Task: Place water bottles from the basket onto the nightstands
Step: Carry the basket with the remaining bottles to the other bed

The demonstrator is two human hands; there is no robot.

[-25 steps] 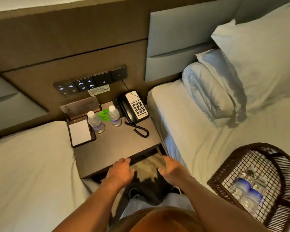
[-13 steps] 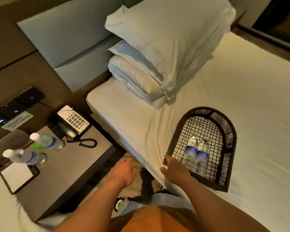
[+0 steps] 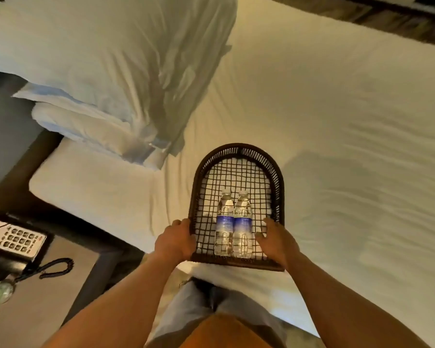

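A person's left hand [image 3: 176,241] and right hand [image 3: 276,243] grasp the side rims of the basket [image 3: 239,153] on the bed [image 3: 337,121]. Two bottles [image 3: 232,224] lie between the hands, caps toward 12 o'clock. The nightstand [image 3: 60,285] sits at 8 o'clock.

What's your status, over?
Left hand and right hand gripping dark woven wicker basket on white bed. Two clear blue-labelled water bottles lying inside. Nothing obstructing.

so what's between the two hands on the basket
Head view: two water bottles lie side by side in the basket, between left hand and right hand.
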